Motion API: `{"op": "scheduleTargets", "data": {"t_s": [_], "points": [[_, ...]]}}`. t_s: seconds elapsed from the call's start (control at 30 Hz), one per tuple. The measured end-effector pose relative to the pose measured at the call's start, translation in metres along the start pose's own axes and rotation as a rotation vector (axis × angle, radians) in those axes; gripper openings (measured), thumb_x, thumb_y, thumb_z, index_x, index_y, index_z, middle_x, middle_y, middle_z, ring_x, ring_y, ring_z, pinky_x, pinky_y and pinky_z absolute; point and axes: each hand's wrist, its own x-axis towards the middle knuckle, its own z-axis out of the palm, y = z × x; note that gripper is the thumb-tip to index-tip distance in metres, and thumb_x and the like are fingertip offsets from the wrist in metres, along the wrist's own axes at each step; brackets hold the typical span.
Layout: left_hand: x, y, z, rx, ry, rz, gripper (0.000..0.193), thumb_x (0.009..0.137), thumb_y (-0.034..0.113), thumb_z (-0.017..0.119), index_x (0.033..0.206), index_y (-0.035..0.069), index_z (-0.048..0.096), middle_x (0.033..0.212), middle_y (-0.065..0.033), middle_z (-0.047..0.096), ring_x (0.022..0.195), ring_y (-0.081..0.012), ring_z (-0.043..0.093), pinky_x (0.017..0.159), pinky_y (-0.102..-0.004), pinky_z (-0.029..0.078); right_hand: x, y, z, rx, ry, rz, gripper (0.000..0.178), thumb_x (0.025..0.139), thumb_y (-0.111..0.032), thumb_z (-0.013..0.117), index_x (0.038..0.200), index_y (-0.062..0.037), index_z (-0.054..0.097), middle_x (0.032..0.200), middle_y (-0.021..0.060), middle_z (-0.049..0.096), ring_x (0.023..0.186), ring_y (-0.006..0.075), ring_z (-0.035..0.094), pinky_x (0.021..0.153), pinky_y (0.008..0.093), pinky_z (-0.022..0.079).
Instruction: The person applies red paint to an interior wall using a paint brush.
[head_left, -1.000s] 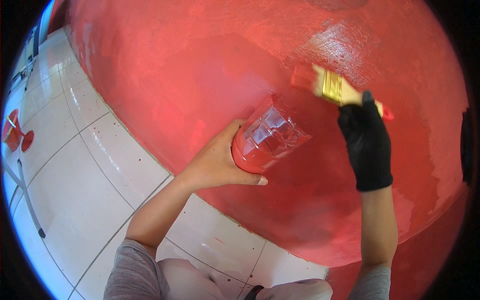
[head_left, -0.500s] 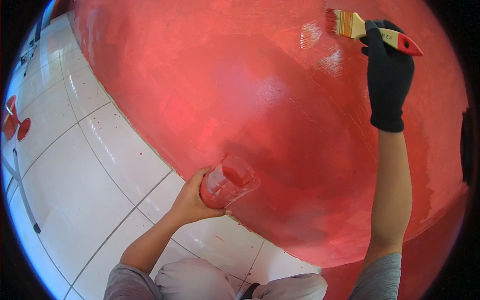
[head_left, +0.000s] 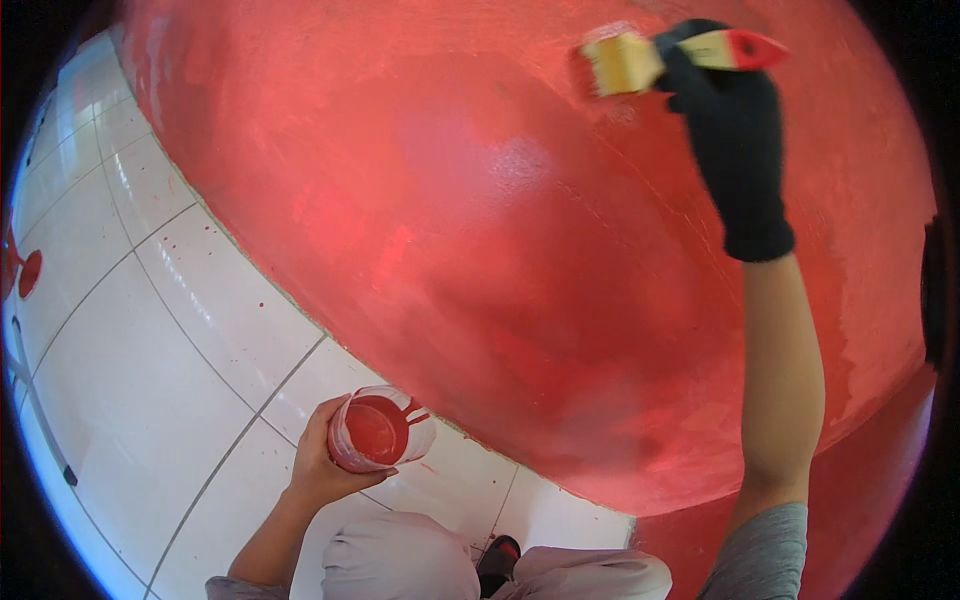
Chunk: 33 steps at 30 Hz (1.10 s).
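My right hand (head_left: 735, 130), in a black knit glove, is closed round the handle of a flat paintbrush (head_left: 625, 65) with a pale and red handle. Red-stained bristles point left at the upper part of the red painted wall (head_left: 480, 270); motion blurs them, so I cannot tell whether they touch it. Lower down, my bare left hand (head_left: 325, 462) grips a clear plastic cup (head_left: 413, 443) by its side. Its opening faces up and shows red paint (head_left: 375, 428) inside, with streaks along the inner wall.
White floor tiles (head_left: 150, 370) with red drips lie along the wall's lower edge. At the far left stands a red-stained object (head_left: 30, 273), partly cut off. A dark metal leg (head_left: 55, 440) is near it. My knees (head_left: 400, 560) and a dark shoe (head_left: 498, 560) are below.
The brush and my right hand have moved left and slightly up across the wall. My left hand has drawn the cup down and left, away from the wall, and more of the paint inside shows.
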Motion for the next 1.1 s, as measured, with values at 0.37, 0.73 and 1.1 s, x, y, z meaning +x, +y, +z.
{"op": "scheduleTargets", "data": {"t_s": [0.37,0.73,1.1], "points": [[-0.064,-0.067,0.029,0.076,0.139,-0.079,0.1,0.048,0.021,0.092,0.128,0.004,0.035,0.118,-0.0125,0.051,0.11,-0.0247,0.053,0.092,-0.0354,0.047,-0.029,-0.018,0.012,-0.604,-0.157,-0.58,0.011,0.087,-0.016,0.058,0.092,-0.0079,0.062,0.084,0.01,0.064,0.076,0.0288,0.062,0.067,0.0358,0.048],[-0.092,-0.078,0.034,0.08,0.147,-0.084,0.099,0.049,0.022,0.093,0.128,0.004,0.036,0.117,-0.0143,0.05,0.106,-0.0275,0.055,0.088,-0.0371,0.049,0.014,-0.002,-0.026,-0.625,0.12,-0.222,0.02,0.089,-0.025,0.059,0.1,-0.0082,0.062,0.085,0.0129,0.065,0.081,0.0303,0.064,0.068,0.0355,0.049],[-0.09,-0.09,0.042,0.064,0.143,-0.02,0.101,0.046,0.024,0.093,0.127,0.002,0.036,0.116,-0.0146,0.051,0.105,-0.0273,0.056,0.086,-0.0366,0.049,0.003,-0.022,-0.005,-0.477,0.101,-0.415,0.015,0.087,-0.022,0.063,0.097,-0.0097,0.063,0.084,0.0098,0.066,0.078,0.0283,0.065,0.069,0.0328,0.05]]}}
